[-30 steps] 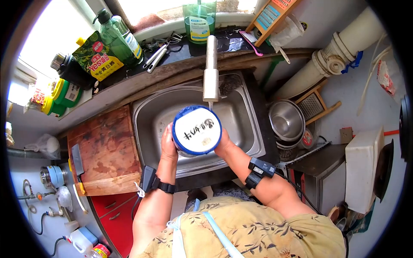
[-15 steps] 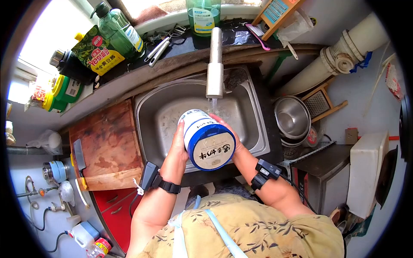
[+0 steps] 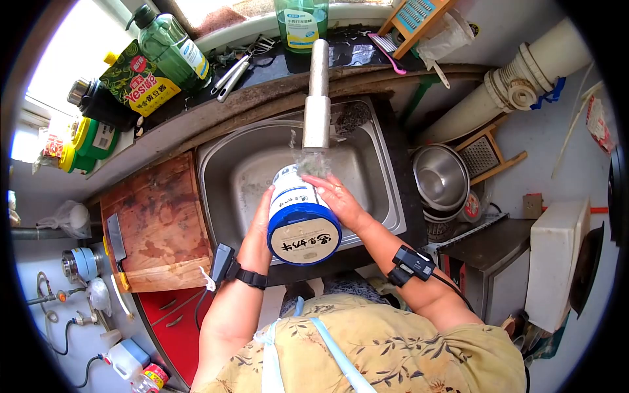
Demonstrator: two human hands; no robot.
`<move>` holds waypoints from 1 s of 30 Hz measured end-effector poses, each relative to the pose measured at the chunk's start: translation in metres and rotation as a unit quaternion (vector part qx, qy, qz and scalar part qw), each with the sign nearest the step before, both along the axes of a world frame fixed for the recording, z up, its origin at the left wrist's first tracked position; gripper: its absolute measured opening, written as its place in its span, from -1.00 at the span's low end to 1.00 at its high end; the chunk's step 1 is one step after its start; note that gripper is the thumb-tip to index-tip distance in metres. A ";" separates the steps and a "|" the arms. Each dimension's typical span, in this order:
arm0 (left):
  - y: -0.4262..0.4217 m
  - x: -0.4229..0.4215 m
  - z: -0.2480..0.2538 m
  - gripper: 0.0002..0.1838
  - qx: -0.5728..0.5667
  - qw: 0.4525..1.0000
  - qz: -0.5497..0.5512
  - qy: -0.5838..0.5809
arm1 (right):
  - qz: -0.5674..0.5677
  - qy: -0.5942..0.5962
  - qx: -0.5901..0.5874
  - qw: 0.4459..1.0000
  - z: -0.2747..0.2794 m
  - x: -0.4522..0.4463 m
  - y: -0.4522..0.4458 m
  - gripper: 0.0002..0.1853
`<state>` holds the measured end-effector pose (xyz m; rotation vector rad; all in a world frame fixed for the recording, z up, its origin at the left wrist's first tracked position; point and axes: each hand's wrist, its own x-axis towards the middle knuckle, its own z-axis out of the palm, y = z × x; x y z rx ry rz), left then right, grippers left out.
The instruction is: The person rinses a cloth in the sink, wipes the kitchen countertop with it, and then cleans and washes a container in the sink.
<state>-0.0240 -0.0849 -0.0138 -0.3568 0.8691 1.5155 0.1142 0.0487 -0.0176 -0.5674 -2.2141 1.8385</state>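
A blue and white tub with black writing on its round end is tilted over the steel sink, that end facing me. My left hand holds its left side, the fingers partly hidden. My right hand rests on its right and upper side, fingers spread across the white wall. Water splashes off the tub's far side, right under the faucet.
Left of the sink, a cleaver lies on a wooden cutting board. Bottles, a sauce pouch and peelers stand or lie on the back ledge. Steel bowls sit at the right, near a grater.
The tub has tipped so its side meets the water and its written end faces me, and lately it shifted left. My right hand has moved up onto its side. Water now splashes widely.
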 end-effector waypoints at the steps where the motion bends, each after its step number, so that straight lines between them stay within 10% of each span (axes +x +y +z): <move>1: -0.001 0.002 0.000 -0.42 0.003 1.000 -0.015 -0.012 | -0.003 0.005 0.011 1.000 -0.002 0.000 0.001 -0.58; 6: 0.002 0.006 -0.017 -0.46 0.006 0.999 -0.033 -0.010 | 0.060 0.002 0.060 0.996 -0.004 -0.004 0.008 -0.60; 10: 0.019 0.002 -0.031 -0.39 -0.106 0.973 -0.015 0.205 | -0.115 -0.064 -0.420 0.898 0.005 -0.001 0.001 -0.42; 15: 0.049 0.003 -0.015 -0.40 -0.182 0.942 -0.093 0.267 | -0.158 -0.093 -0.582 0.792 0.000 0.007 0.005 -0.39; 30: 0.085 0.002 -0.074 -0.59 -0.123 0.895 -0.114 0.413 | -0.198 0.136 -0.557 0.795 -0.030 0.021 0.016 -0.37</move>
